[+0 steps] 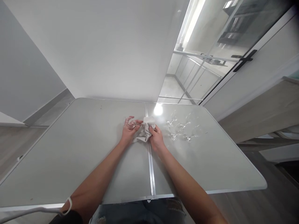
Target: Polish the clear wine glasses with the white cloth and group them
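Note:
My left hand [128, 130] is closed round the bowl of a clear wine glass [131, 124], held on its side above the middle of the table. My right hand [156, 136] grips a light grey cloth [144, 130] bunched round the glass's stem end. Both hands hover just over the table's centre seam. Several more clear wine glasses [184, 127] stand in a group to the right of my right hand, a short gap away.
The grey folding table [70, 149] has a metal seam [150, 165] down its middle and rounded corners. A white wall stands behind it. A glass door with a black handle [244, 60] is at the back right. Wooden floor surrounds the table.

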`<state>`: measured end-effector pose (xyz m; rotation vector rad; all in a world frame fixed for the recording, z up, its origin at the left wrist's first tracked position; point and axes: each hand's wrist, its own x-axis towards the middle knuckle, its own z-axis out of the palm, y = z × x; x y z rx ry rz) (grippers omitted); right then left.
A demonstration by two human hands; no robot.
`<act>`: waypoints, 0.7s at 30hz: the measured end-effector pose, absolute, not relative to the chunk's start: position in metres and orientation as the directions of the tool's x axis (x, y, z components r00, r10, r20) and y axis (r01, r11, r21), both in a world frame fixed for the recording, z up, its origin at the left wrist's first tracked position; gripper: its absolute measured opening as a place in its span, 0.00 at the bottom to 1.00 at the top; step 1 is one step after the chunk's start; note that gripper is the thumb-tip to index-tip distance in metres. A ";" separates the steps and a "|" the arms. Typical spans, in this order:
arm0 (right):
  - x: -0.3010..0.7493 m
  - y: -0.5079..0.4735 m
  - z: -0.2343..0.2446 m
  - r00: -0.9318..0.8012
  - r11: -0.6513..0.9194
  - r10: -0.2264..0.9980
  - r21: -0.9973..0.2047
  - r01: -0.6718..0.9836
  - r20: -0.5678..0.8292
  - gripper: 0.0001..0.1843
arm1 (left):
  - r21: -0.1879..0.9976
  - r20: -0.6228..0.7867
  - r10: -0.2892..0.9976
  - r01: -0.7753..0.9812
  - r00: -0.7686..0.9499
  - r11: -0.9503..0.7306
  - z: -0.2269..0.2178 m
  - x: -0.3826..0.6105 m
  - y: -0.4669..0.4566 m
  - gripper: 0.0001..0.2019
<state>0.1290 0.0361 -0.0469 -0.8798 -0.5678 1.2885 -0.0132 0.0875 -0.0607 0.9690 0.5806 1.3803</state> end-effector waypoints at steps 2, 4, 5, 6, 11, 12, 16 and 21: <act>0.130 0.035 -0.044 0.207 0.040 0.974 -0.821 -0.569 -0.096 0.16 | 0.898 0.141 0.974 -0.437 0.179 -0.049 -0.065 -0.012 0.088 0.23; 0.130 0.035 -0.044 0.203 0.055 0.977 -0.832 -0.552 -0.070 0.17 | 0.926 0.134 0.981 -0.372 0.141 -0.073 -0.067 -0.011 0.088 0.17; 0.131 0.035 -0.044 0.209 0.071 0.976 -0.839 -0.539 -0.052 0.18 | 0.929 0.142 0.983 -0.358 0.112 -0.094 -0.068 -0.012 0.088 0.15; 0.131 0.036 -0.045 0.227 0.096 0.973 -0.847 -0.524 -0.030 0.18 | 0.928 0.149 0.985 -0.358 0.088 -0.108 -0.068 -0.012 0.088 0.14; 0.131 0.039 -0.049 0.329 0.235 0.939 -0.881 -0.411 0.097 0.17 | 0.900 0.140 0.988 -0.425 0.061 -0.101 -0.065 -0.013 0.085 0.13; 0.130 0.038 -0.048 0.287 0.229 0.951 -0.891 -0.393 0.118 0.17 | 0.898 0.142 0.988 -0.427 0.062 -0.102 -0.063 -0.013 0.085 0.13; 0.127 0.031 -0.045 0.098 0.148 0.987 -0.951 -0.270 0.126 0.18 | 0.887 0.144 0.989 -0.447 0.031 -0.115 -0.061 -0.014 0.085 0.13; 0.128 0.029 -0.047 0.110 0.149 0.986 -0.963 -0.223 0.127 0.16 | 0.888 0.055 0.998 -0.456 -0.017 -0.057 -0.064 -0.016 0.086 0.15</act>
